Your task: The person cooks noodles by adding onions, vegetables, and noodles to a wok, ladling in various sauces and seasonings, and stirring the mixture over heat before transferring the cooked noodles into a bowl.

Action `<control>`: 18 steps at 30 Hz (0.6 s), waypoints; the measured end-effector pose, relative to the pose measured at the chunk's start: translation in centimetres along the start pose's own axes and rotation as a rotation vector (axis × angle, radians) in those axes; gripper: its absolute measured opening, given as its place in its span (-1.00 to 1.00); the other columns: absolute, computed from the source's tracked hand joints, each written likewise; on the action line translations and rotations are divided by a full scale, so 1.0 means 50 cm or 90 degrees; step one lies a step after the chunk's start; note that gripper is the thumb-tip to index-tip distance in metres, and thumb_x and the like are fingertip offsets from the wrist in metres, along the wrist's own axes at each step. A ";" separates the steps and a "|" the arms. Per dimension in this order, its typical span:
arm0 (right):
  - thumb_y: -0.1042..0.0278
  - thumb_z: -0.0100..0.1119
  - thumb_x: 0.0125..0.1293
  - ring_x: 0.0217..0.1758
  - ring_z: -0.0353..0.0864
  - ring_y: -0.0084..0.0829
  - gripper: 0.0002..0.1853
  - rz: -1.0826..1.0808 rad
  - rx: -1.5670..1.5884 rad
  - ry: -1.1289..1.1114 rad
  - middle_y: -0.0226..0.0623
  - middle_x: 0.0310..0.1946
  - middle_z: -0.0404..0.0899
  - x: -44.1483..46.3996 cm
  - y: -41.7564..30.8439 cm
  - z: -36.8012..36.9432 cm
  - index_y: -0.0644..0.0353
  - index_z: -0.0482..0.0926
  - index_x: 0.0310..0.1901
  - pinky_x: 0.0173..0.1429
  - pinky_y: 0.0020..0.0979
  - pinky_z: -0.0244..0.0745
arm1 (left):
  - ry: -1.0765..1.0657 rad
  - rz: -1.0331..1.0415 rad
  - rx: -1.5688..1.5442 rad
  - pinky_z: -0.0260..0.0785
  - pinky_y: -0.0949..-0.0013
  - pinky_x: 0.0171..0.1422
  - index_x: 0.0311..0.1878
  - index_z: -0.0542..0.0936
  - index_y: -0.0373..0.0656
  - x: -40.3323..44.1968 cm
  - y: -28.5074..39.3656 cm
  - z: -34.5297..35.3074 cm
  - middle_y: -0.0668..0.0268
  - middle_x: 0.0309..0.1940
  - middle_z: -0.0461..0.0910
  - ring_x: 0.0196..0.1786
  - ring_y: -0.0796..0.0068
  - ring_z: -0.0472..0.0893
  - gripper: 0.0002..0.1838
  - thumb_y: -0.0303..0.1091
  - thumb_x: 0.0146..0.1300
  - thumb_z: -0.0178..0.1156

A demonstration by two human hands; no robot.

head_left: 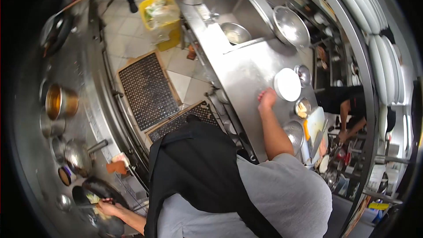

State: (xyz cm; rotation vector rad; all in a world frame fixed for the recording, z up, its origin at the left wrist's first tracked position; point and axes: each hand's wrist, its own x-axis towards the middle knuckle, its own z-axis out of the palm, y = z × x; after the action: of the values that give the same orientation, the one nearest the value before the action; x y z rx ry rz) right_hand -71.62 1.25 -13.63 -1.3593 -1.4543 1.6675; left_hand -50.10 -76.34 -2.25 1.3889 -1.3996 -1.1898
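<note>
At the lower left, my left hand (108,207) is closed around the handle of a metal ladle (64,202), whose round bowl lies to the left. The handle crosses a dark wok (103,227) that holds pale food pieces (93,198). My right hand (266,99) is over the steel counter (242,75), fingers curled, just beside a round white dish (287,84). Whether anything is inside those fingers is hidden. Close by are a small metal bowl (302,108) with pale yellow pieces and another metal bowl (303,76).
Several pots, one with orange-brown liquid (55,101), and a strainer (79,156) stand on the left. A knife (318,141) lies on a cutting board (313,125). Beyond are a sink (253,15), a yellow bin (169,39) and floor mats (147,88). Another person's arms (346,121) show at right.
</note>
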 end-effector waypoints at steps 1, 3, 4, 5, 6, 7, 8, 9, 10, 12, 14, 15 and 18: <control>0.09 -0.04 0.51 -0.59 0.40 -0.52 -0.73 0.054 0.076 0.103 -0.44 -0.54 0.41 0.038 -0.023 -0.052 0.13 0.47 -0.05 -0.48 -0.37 0.41 | -0.005 -0.021 -0.018 0.24 0.42 -0.50 -0.31 0.42 -0.14 0.003 0.002 0.017 0.38 -0.56 0.38 -0.58 0.53 0.37 -0.91 -0.38 0.32 0.07; 0.05 -0.10 0.51 -0.52 0.46 -0.47 -0.68 0.149 0.222 0.244 -0.36 -0.49 0.45 0.131 -0.024 -0.162 0.14 0.45 -0.06 -0.42 -0.37 0.48 | 0.049 0.000 -0.038 0.25 0.41 -0.46 -0.32 0.43 -0.13 -0.047 0.037 0.076 0.40 -0.55 0.39 -0.56 0.53 0.39 -0.90 -0.37 0.32 0.08; 0.06 -0.13 0.51 -0.49 0.48 -0.45 -0.68 0.192 0.283 0.272 -0.33 -0.45 0.47 0.159 -0.028 -0.202 0.16 0.45 -0.05 -0.39 -0.37 0.50 | 0.072 0.004 -0.048 0.25 0.41 -0.43 -0.33 0.43 -0.12 -0.074 0.055 0.103 0.41 -0.55 0.40 -0.53 0.54 0.40 -0.89 -0.37 0.32 0.11; 0.07 -0.16 0.51 -0.45 0.50 -0.43 -0.67 0.233 0.345 0.297 -0.30 -0.40 0.48 0.185 -0.032 -0.235 0.17 0.44 -0.04 -0.36 -0.37 0.52 | 0.066 0.006 -0.063 0.24 0.41 -0.44 -0.34 0.43 -0.12 -0.078 0.051 0.117 0.41 -0.54 0.41 -0.53 0.54 0.40 -0.89 -0.36 0.31 0.12; 0.08 -0.19 0.50 -0.41 0.53 -0.41 -0.66 0.274 0.406 0.318 -0.27 -0.36 0.50 0.212 -0.038 -0.265 0.18 0.44 -0.03 -0.33 -0.36 0.54 | 0.064 0.008 -0.079 0.24 0.41 -0.44 -0.35 0.43 -0.12 -0.066 0.040 0.124 0.41 -0.54 0.42 -0.53 0.54 0.41 -0.88 -0.36 0.31 0.13; 0.11 -0.22 0.50 -0.37 0.54 -0.38 -0.66 0.272 0.434 0.346 -0.24 -0.31 0.51 0.244 -0.040 -0.291 0.19 0.43 0.00 -0.29 -0.35 0.55 | 0.065 0.009 -0.095 0.23 0.42 -0.44 -0.35 0.44 -0.12 -0.060 0.034 0.132 0.41 -0.54 0.42 -0.53 0.54 0.41 -0.88 -0.36 0.30 0.13; 0.14 -0.24 0.49 -0.32 0.56 -0.35 -0.65 0.271 0.462 0.373 -0.21 -0.26 0.52 0.280 -0.031 -0.313 0.20 0.43 0.02 -0.24 -0.33 0.57 | 0.059 -0.002 -0.096 0.24 0.41 -0.44 -0.38 0.44 -0.11 -0.062 0.038 0.138 0.41 -0.53 0.44 -0.52 0.54 0.41 -0.86 -0.36 0.30 0.15; 0.17 -0.27 0.49 -0.27 0.58 -0.32 -0.65 0.272 0.487 0.396 -0.17 -0.21 0.53 0.322 -0.015 -0.334 0.22 0.42 0.05 -0.19 -0.32 0.59 | 0.056 -0.003 -0.113 0.24 0.41 -0.44 -0.38 0.44 -0.11 -0.072 0.047 0.143 0.41 -0.53 0.44 -0.52 0.55 0.41 -0.86 -0.35 0.30 0.15; 0.21 -0.26 0.48 -0.27 0.59 -0.27 -0.62 0.261 0.459 0.371 -0.14 -0.13 0.55 0.361 0.009 -0.370 0.23 0.38 0.16 -0.14 -0.29 0.61 | 0.054 -0.005 -0.131 0.24 0.40 -0.44 -0.38 0.44 -0.11 -0.084 0.057 0.153 0.41 -0.53 0.44 -0.52 0.55 0.41 -0.85 -0.35 0.30 0.16; 0.16 -0.18 0.48 -0.16 0.58 -0.27 -0.65 0.194 0.404 0.395 -0.20 -0.14 0.56 0.403 0.027 -0.408 0.23 0.38 0.11 -0.06 -0.23 0.57 | 0.048 -0.006 -0.145 0.26 0.39 -0.43 -0.38 0.45 -0.10 -0.071 0.047 0.143 0.43 -0.53 0.45 -0.52 0.56 0.41 -0.86 -0.35 0.30 0.16; 0.19 -0.14 0.45 -0.21 0.59 -0.26 -0.66 0.140 0.318 0.378 -0.17 -0.19 0.57 0.421 0.019 -0.420 0.29 0.41 0.05 -0.12 -0.24 0.59 | -0.012 0.003 -0.109 0.24 0.41 -0.46 -0.29 0.44 -0.09 -0.070 0.038 0.116 0.44 -0.53 0.41 -0.53 0.57 0.38 -0.88 -0.32 0.36 0.13; 0.20 -0.12 0.43 -0.24 0.60 -0.25 -0.66 0.124 0.270 0.357 -0.15 -0.22 0.58 0.426 0.008 -0.417 0.32 0.42 0.01 -0.15 -0.24 0.60 | -0.047 -0.059 -0.171 0.21 0.45 -0.49 -0.23 0.43 -0.08 0.011 -0.036 0.068 0.43 -0.52 0.40 -0.52 0.58 0.37 -0.89 -0.29 0.40 0.10; 0.23 -0.06 0.39 -0.32 0.62 -0.24 -0.66 0.067 0.143 0.304 -0.10 -0.30 0.60 0.425 -0.049 -0.386 0.41 0.45 -0.08 -0.23 -0.24 0.62 | 0.034 -0.103 -0.059 0.28 0.47 -0.48 0.00 0.47 -0.07 -0.070 -0.001 0.031 0.39 -0.41 0.44 -0.52 0.54 0.40 -0.81 -0.29 0.38 0.10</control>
State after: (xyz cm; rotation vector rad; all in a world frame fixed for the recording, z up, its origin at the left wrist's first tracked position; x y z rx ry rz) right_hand -61.90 28.21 -16.67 -1.5870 -0.9109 1.3871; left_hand -51.38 -72.74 -2.41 1.4802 -1.1987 -1.2950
